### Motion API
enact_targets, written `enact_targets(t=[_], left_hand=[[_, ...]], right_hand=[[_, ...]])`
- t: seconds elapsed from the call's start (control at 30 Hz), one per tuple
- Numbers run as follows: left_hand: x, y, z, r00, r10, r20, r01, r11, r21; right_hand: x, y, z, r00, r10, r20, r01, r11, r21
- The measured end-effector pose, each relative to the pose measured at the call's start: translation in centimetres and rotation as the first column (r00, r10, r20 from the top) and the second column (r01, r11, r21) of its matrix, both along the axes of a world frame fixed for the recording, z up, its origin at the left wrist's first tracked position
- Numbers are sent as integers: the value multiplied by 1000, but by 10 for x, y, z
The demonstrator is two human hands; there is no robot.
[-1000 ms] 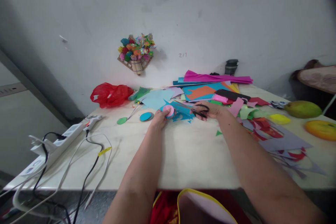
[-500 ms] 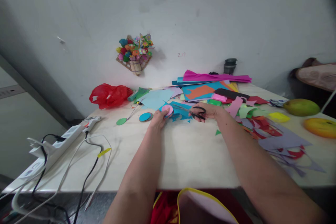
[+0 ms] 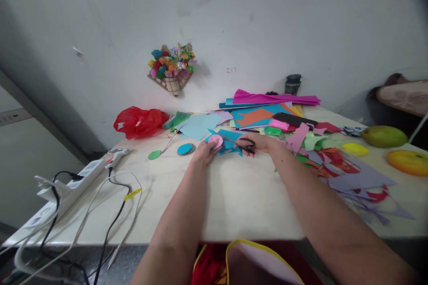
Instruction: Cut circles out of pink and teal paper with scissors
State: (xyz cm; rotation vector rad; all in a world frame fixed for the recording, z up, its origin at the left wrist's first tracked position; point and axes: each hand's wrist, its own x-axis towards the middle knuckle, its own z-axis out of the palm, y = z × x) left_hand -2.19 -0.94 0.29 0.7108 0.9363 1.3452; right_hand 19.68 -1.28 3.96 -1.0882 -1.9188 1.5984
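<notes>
My left hand (image 3: 204,151) pinches a pink paper circle (image 3: 217,142) laid against a piece of blue paper (image 3: 210,139). In my right hand (image 3: 256,142) is a pair of black-handled scissors (image 3: 248,144), its blades pointing left at the blue paper beside the pink circle. Blue paper scraps (image 3: 234,150) lie just under the blades. To the left of my left hand, a small stack of paper circles (image 3: 185,149) with a blue one on top rests on the table, and a green paper circle (image 3: 154,155) lies farther left.
Coloured paper sheets (image 3: 254,116) and a black case (image 3: 294,120) lie at the back. Paper scraps (image 3: 344,164), a green mango (image 3: 384,136) and an orange-yellow fruit (image 3: 409,161) are on the right. A red plastic bag (image 3: 140,122) and a power strip (image 3: 67,191) with cables are left.
My right hand and the scissors have moved left, closer to the pink circle. My left hand has shifted slightly right with the circle and blue paper.
</notes>
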Motion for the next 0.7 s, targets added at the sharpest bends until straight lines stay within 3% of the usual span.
enact_targets(t=[0.47, 0.7], left_hand=[[-1, 0, 3, 999, -5, 47, 5, 1000, -6], [-3, 1, 1, 998, 23, 58, -24, 1000, 5]], right_hand=[[-19, 7, -16, 992, -105, -68, 114, 983, 142], [-19, 2, -7, 992, -89, -94, 102, 983, 154]])
